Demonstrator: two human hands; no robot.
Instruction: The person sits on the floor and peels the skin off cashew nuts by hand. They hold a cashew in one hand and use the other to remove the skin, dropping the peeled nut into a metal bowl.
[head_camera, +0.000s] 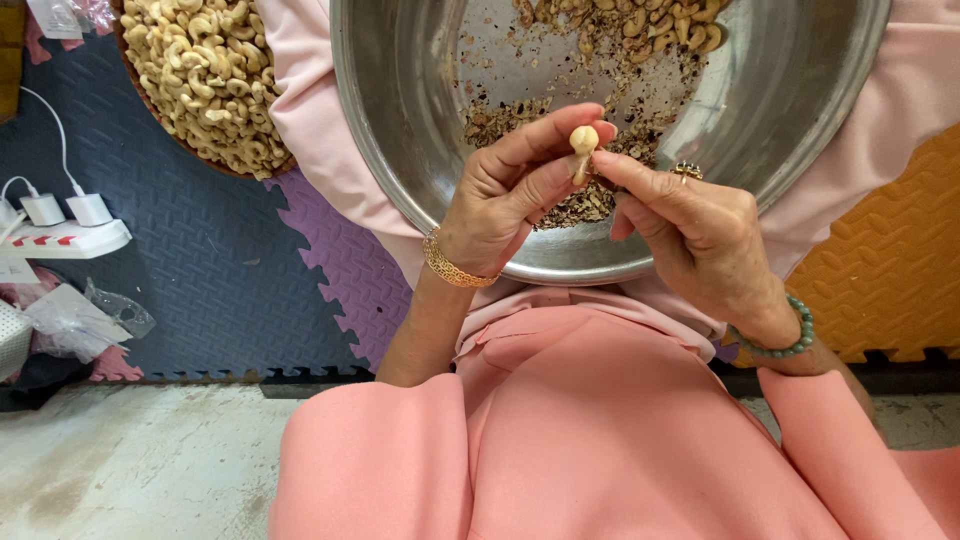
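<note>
While both my hands meet above the steel bowl in my lap, my left hand pinches a pale cashew nut between thumb and forefinger, and my right hand grips its lower end with its fingertips. Husk scraps litter the bowl; a basket of peeled cashews sits to the left.

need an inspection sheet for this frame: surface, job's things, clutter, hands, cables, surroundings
Surface: foam floor mats in dark, purple and orange; bare concrete at the near edge.
Job's things: pale nut held over a steel bowl with nuts and husk bits; basket of nuts to the left.
Clutter: crumpled plastic bags.
Hands: left hand and right hand both pinch the nut.
Cables: white cables to plugs in a power strip.
Surroundings: pink clothing only.
</note>
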